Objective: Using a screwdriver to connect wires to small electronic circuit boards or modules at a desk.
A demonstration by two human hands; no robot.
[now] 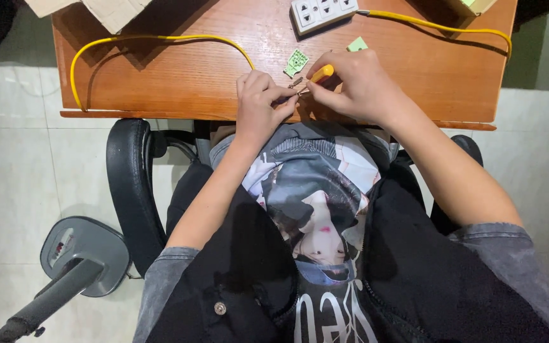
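Pinching small metal part [298,93] between hands, yellow-handled tool [321,73] in right hand [357,86]

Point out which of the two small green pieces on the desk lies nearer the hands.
The darker printed green piece, just above the left hand; the plain pale green piece lies farther back, near the power strip.

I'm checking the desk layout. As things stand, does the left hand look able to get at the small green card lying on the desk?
Probably yes: the green card lies just beyond the left hand, with bare desk between, though the fingers are pinching a small part.
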